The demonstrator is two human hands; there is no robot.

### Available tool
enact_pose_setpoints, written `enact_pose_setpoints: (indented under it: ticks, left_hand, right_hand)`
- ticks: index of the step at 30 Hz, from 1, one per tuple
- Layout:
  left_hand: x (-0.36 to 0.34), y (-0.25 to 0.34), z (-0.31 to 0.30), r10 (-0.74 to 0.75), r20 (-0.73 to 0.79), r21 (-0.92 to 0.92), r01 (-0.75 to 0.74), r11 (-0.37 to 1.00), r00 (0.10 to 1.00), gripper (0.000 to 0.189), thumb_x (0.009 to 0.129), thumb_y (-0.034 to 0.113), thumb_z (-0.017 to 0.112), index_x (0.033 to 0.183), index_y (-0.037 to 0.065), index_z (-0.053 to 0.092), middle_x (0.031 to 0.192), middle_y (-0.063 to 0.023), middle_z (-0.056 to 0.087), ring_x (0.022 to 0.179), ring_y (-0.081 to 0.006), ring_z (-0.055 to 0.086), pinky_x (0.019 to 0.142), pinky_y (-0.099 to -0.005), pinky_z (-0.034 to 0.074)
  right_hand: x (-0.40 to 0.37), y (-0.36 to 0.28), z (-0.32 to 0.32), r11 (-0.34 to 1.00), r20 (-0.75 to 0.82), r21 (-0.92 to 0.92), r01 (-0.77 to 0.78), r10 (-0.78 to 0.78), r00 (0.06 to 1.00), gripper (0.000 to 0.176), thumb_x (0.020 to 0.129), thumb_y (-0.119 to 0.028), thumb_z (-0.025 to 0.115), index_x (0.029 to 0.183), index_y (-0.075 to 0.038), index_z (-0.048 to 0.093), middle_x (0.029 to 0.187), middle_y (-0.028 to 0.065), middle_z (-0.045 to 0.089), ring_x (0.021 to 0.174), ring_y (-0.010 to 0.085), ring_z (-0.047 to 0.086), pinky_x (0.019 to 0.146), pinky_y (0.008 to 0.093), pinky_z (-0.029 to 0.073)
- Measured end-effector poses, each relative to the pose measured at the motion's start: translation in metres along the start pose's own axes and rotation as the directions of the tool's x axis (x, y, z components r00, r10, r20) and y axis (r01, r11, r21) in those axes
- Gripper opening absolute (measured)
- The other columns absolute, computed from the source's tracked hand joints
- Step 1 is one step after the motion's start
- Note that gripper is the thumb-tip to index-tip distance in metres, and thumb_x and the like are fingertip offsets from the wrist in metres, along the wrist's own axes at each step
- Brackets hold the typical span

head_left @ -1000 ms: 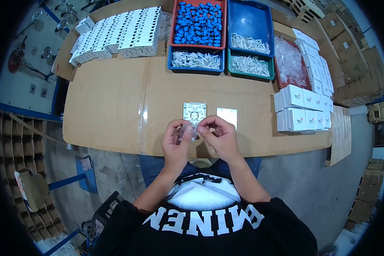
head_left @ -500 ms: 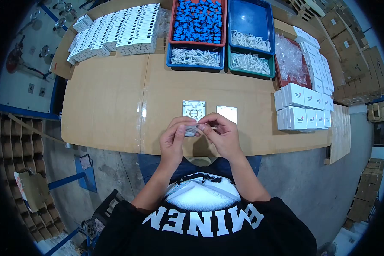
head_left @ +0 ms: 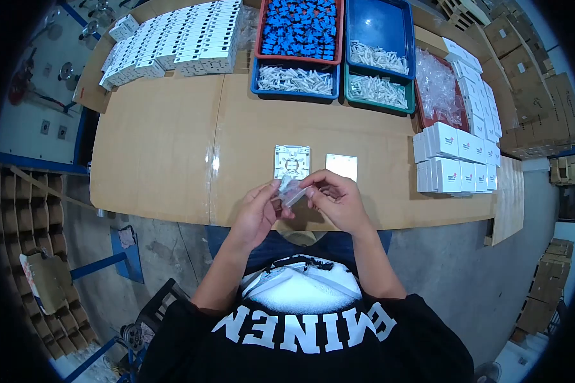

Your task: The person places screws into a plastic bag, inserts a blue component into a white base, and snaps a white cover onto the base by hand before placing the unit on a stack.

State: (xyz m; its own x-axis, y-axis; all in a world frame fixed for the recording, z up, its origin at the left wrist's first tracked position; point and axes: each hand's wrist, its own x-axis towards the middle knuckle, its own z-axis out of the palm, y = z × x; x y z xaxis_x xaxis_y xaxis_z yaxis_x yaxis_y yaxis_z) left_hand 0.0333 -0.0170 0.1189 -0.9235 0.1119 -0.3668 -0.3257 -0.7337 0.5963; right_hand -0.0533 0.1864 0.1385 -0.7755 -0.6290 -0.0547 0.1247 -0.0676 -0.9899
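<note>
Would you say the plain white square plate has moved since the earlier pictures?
No, the plain white square plate still lies just right of the patterned white frame, the gap unchanged.

Cool, fairly even light leaves glare on the cardboard's tape, while fisheye distortion bends the darkened edges.

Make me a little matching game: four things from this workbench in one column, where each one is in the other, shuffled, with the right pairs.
1. blue pieces
2. clear plastic packet
3. plain white plate
4. printed white boxes

A. just right of the patterned white frame
B. near the cardboard's right end
C. in a red tray
D. between left hand and right hand

Pairs: 1-C, 2-D, 3-A, 4-B
</note>
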Motion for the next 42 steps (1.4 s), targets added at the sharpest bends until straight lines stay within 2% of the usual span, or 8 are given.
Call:
enact_pose_setpoints:
  ticks: [6,13,16,18,21,28,36,42]
  left_hand:
    - [0.006,-0.012,-0.004,0.176,-0.154,0.37,-0.109,0.923,0.972,0.032,0.106,0.016,0.063,0.134,0.001,0.066,0.104,-0.0061,0.071,0.085,-0.0127,0.068,0.076,-0.0295,0.059]
    - [0.004,-0.001,0.008,0.178,-0.214,0.287,-0.113,0.951,0.96,0.036,0.105,0.015,0.064,0.138,0.002,0.064,0.1,-0.0041,0.068,0.084,-0.0112,0.067,0.08,-0.029,0.061]
    - [0.002,0.0,0.01,0.183,-0.175,0.359,-0.111,0.927,0.967,0.038,0.102,0.007,0.067,0.139,0.003,0.064,0.101,-0.0036,0.066,0.085,-0.0102,0.067,0.082,-0.0275,0.06]
    - [0.001,-0.002,0.016,0.329,-0.094,0.482,-0.246,0.841,0.94,0.039,0.099,0.0,0.068,0.137,0.001,0.064,0.103,-0.0043,0.066,0.087,-0.0087,0.066,0.083,-0.0261,0.059]
    - [0.005,-0.009,-0.007,0.283,-0.009,0.67,-0.205,0.714,0.959,0.043,0.096,-0.004,0.07,0.139,-0.001,0.062,0.106,-0.0043,0.066,0.091,-0.0086,0.066,0.085,-0.025,0.058]
    - [0.008,-0.015,-0.005,0.324,-0.046,0.587,-0.237,0.774,0.945,0.039,0.099,-0.001,0.068,0.137,-0.002,0.062,0.11,-0.0049,0.068,0.1,-0.0104,0.068,0.09,-0.027,0.058]
    - [0.008,-0.01,-0.006,0.176,-0.116,0.32,-0.131,0.938,0.978,0.035,0.101,0.004,0.066,0.135,-0.004,0.064,0.116,-0.0113,0.072,0.105,-0.0172,0.07,0.093,-0.0311,0.06]
    - [0.012,-0.017,-0.013,0.234,-0.101,0.451,-0.165,0.877,0.967,0.034,0.099,0.002,0.069,0.132,-0.006,0.065,0.116,-0.0146,0.073,0.104,-0.0177,0.071,0.093,-0.0318,0.06]
  right_hand:
    - [0.007,-0.004,0.008,0.981,-0.137,-0.192,-0.006,-0.021,0.99,0.029,0.092,0.0,0.075,0.12,-0.001,0.069,0.098,0.0029,0.071,0.084,0.0068,0.066,0.073,0.023,0.054]
    - [0.008,0.012,0.0,0.968,-0.041,-0.192,-0.164,0.159,0.986,0.048,0.092,0.002,0.075,0.138,-0.007,0.066,0.093,0.0026,0.069,0.082,0.0068,0.065,0.073,0.022,0.053]
    - [0.009,0.014,0.0,0.978,-0.083,-0.145,-0.152,0.141,0.986,0.043,0.094,-0.001,0.074,0.136,-0.01,0.069,0.088,0.001,0.071,0.077,0.0049,0.062,0.069,0.023,0.051]
    - [0.009,0.016,-0.001,0.962,-0.081,-0.24,-0.131,0.115,0.99,0.037,0.095,-0.003,0.073,0.131,-0.009,0.072,0.087,0.0016,0.072,0.073,0.0054,0.06,0.067,0.0234,0.05]
    - [0.01,0.028,-0.005,0.961,-0.051,-0.237,-0.142,0.134,0.99,0.035,0.095,-0.004,0.074,0.129,-0.01,0.074,0.086,0.0018,0.073,0.071,0.0057,0.059,0.066,0.0245,0.05]
    - [0.011,0.031,-0.001,0.957,-0.062,-0.254,-0.142,0.131,0.989,0.035,0.095,-0.003,0.072,0.13,-0.009,0.072,0.086,-0.0001,0.069,0.07,0.0055,0.057,0.065,0.0232,0.047]
    - [0.009,0.024,0.001,0.966,-0.078,-0.23,-0.122,0.106,0.991,0.033,0.094,-0.002,0.071,0.127,-0.006,0.072,0.083,-0.0025,0.065,0.07,0.003,0.052,0.064,0.023,0.045]
    - [0.01,0.03,0.001,0.972,-0.108,-0.206,-0.113,0.092,0.99,0.028,0.095,-0.008,0.076,0.123,-0.006,0.074,0.078,-0.0046,0.062,0.069,0.0031,0.051,0.063,0.0229,0.044]
